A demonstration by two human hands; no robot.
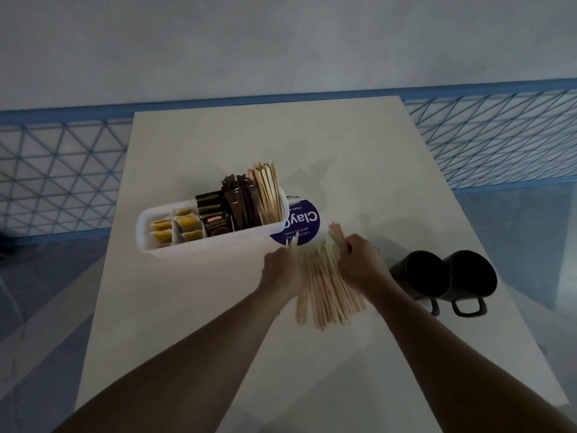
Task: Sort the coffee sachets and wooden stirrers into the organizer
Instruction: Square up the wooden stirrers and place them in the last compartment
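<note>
Loose wooden stirrers (327, 292) near organizer (215, 240); seem light, stiff, slippery, prone to fanning; left hand (281, 270) pinches a few; right hand (359, 260) grips a bunch; best clasped mid-length.

A white organizer (215, 245) is set on a cream table (203, 323). Wooden stirrers (327, 292) are pale tan. Yellow sachets (187, 225), red-labelled black sachets (216, 225) and dark brown stick sachets (245, 210) are seen. A purple sticker (307, 228) is lettered white. The mugs (420, 275) are black, and the railing (62, 170) is patterned in blue triangles.

One white organizer (218, 242), two black mugs (420, 276), one purple round label (304, 227), wooden stirrers (324, 285) too many to count
</note>
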